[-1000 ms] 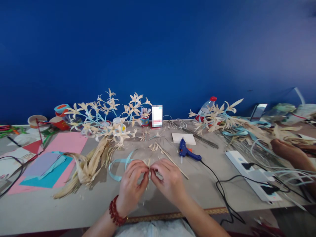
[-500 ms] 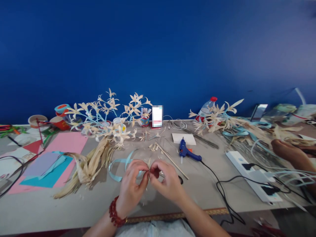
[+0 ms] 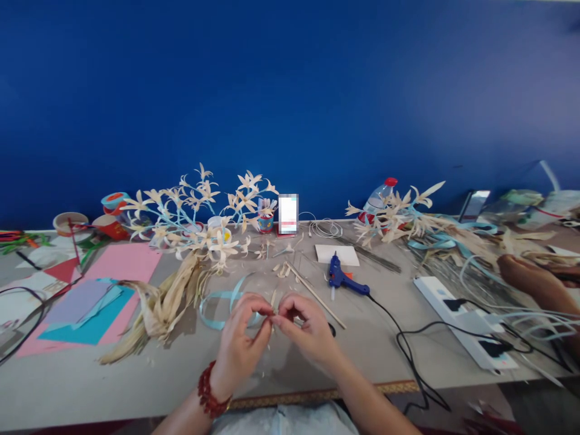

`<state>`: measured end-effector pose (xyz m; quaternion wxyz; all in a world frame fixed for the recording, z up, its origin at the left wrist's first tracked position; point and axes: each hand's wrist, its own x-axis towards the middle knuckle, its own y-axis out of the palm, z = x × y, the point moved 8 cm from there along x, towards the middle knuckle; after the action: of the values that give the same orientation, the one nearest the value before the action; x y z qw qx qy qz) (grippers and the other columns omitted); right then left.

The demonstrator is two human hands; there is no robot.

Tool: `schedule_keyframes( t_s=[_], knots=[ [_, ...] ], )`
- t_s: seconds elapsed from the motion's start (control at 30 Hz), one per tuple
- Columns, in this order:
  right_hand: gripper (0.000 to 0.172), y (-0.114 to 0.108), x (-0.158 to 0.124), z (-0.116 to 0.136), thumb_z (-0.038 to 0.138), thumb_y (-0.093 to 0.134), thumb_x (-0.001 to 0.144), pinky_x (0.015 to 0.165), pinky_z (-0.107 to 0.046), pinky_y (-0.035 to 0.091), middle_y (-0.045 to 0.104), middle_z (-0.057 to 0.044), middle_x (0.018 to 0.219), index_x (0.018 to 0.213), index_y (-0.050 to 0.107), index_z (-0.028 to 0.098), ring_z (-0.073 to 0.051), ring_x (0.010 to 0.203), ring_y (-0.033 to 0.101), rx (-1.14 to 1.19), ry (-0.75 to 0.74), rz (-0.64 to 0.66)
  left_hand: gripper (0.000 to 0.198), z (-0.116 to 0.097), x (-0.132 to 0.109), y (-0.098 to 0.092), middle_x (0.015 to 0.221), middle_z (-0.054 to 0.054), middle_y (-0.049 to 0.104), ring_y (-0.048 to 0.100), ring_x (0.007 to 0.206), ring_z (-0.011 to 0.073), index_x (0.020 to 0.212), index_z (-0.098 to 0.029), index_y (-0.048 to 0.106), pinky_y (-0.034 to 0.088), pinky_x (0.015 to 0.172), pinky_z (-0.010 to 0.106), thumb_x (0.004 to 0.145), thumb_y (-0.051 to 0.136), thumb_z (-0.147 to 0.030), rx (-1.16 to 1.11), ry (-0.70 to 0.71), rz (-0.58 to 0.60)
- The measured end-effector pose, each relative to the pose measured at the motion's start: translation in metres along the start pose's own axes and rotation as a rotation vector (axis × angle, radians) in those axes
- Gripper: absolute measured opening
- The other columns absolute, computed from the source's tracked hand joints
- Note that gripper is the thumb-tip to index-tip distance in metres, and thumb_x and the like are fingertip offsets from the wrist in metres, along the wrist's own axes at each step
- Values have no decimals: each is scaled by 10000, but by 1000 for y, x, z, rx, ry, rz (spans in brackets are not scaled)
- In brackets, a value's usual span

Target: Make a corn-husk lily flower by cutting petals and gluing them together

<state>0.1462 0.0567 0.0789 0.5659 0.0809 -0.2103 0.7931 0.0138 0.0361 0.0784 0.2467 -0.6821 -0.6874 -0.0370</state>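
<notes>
Blue wall (image 3: pixel 290 103) backs a cluttered grey table (image 3: pixel 190 386). At its near middle, the left hand (image 3: pixel 239 347) pinches a thin pale sliver (image 3: pixel 273 296) between thumb and fingertips; the right hand (image 3: pixel 312 331) meets it there, though whether its fingers grip or merely touch, I cannot tell. One tip pokes up beyond the fingers; the rest is hidden. It looks like dry husk: probably almost weightless, papery, apt to split or crease, so a light hold near its base seems best. Just left lies blue ribbon (image 3: pixel 212 324), then a husk bundle (image 3: pixel 165 302); farther right, a glue gun (image 3: pixel 338 275). Pale flowers (image 3: pixel 199 193) stand at far left.
</notes>
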Motion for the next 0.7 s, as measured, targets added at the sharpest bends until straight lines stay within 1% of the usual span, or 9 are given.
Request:
schedule_keyframes(
  t_s=[0.13, 0.23, 0.3, 0.37, 0.43, 0.47, 0.57, 0.63, 0.7],
  knots=[
    [118, -4, -2, 14, 258, 642, 816, 673, -288, 481, 584, -41, 821, 729, 588, 199, -171, 780, 576, 54, -159, -50, 44, 14, 0, 2, 854, 39, 620, 604, 820, 182, 883, -194, 576, 483, 759, 296, 841, 569, -183, -81, -157, -9],
    [138, -1, -5, 4, 284, 628, 829, 669, -296, 493, 621, -51, 831, 738, 568, 200, -171, 774, 601, 154, -94, -80, 66, 19, 0, 1, 836, 38, 636, 611, 803, 186, 877, -186, 599, 482, 746, 290, 814, 610, -201, -107, -197, -33],
    [166, 4, -8, -10, 328, 643, 826, 594, -264, 487, 640, -39, 777, 785, 541, 203, -156, 693, 608, 297, 27, -69, 75, 19, 0, -2, 830, 38, 646, 611, 802, 189, 864, -186, 620, 478, 749, 291, 791, 633, -202, -92, -184, -60],
    [271, 7, -12, -21, 408, 684, 790, 465, -218, 436, 619, 5, 679, 891, 521, 217, -122, 522, 555, 466, 136, -42, 80, 20, 0, -4, 822, 35, 647, 608, 799, 187, 857, -186, 630, 476, 754, 290, 783, 647, -210, -90, -181, -77],
    [402, 3, -14, -24, 505, 706, 745, 370, -192, 350, 544, 57, 576, 962, 507, 230, -90, 384, 443, 569, 164, -29, 85, 22, 1, -5, 816, 30, 643, 604, 794, 179, 859, -186, 630, 474, 753, 282, 787, 653, -225, -123, -207, -78],
    [424, -2, -15, -22, 535, 699, 741, 358, -191, 327, 509, 70, 551, 973, 517, 230, -84, 364, 411, 552, 156, -33, 92, 24, 2, -6, 812, 28, 641, 602, 789, 174, 861, -185, 630, 474, 748, 275, 789, 657, -234, -148, -228, -76],
    [310, -16, -13, -12, 472, 638, 825, 410, -198, 326, 478, 60, 553, 986, 591, 212, -93, 429, 430, 214, 114, -10, 124, 29, 3, -5, 828, 28, 646, 597, 789, 166, 884, -183, 636, 472, 733, 257, 792, 666, -260, -234, -282, -62],
    [215, -16, -10, -5, 373, 613, 867, 461, -205, 331, 477, 57, 561, 1010, 630, 213, -99, 474, 441, -105, 84, 46, 138, 30, 4, -1, 857, 37, 657, 600, 807, 168, 908, -182, 650, 471, 734, 254, 804, 660, -271, -269, -312, -23],
    [127, -13, -7, -1, 310, 602, 881, 496, -217, 324, 476, 57, 550, 951, 656, 218, -104, 488, 447, -346, 43, 75, 136, 28, 5, 3, 886, 47, 663, 604, 834, 174, 917, -183, 671, 471, 751, 258, 819, 648, -274, -273, -321, 32]
  ],
)
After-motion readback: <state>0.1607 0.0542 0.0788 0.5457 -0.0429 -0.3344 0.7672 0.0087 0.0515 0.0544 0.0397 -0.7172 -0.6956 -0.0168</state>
